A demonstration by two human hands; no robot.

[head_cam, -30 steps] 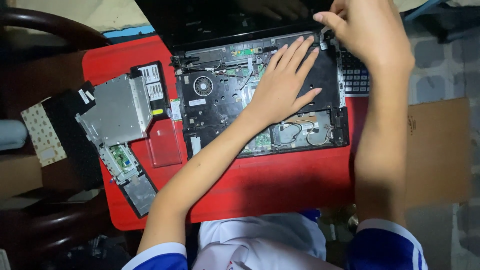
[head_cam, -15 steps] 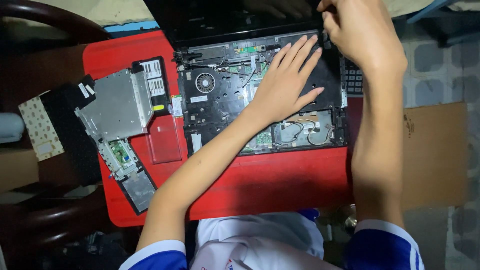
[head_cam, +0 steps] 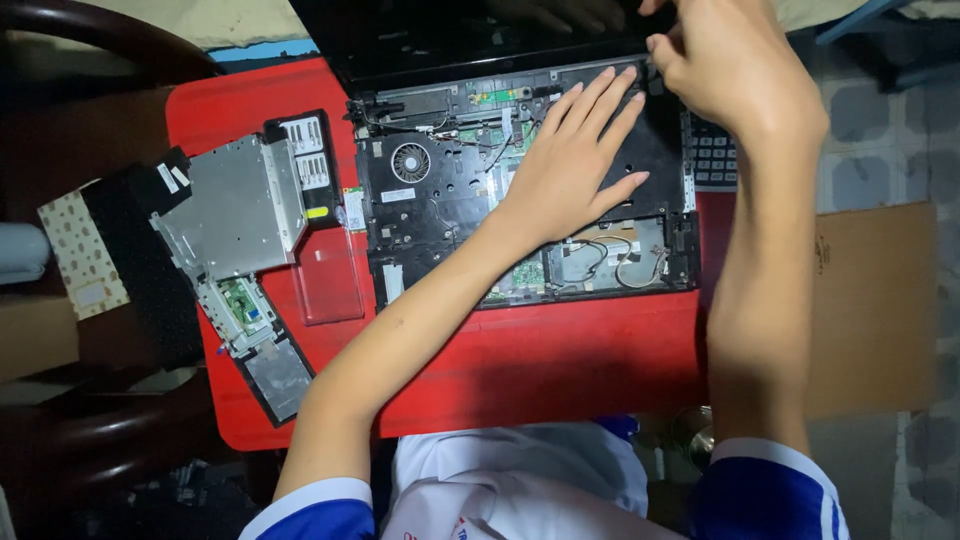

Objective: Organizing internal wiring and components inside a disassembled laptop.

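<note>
Since the earlier frame the right hand [head_cam: 735, 75] has shifted slightly toward the laptop's [head_cam: 520, 200] upper right corner. At far left a spotted card [head_cam: 80, 255] lies beside the grey drive [head_cam: 240, 210], which carries white labels. The left hand [head_cam: 570, 165] rests flat, fingers spread, on the opened laptop. The right hand's fingers pinch at the hinge edge; what they hold cannot be told. Bare red table [head_cam: 540, 360] lies along the near edge.

Dark laptop screen [head_cam: 450, 35] tilted back at the top edge, white rectangular labels [head_cam: 303, 152] on the black part left of the chassis, small yellow sticker [head_cam: 318, 212] below them, white label [head_cam: 397, 195] under the fan
</note>
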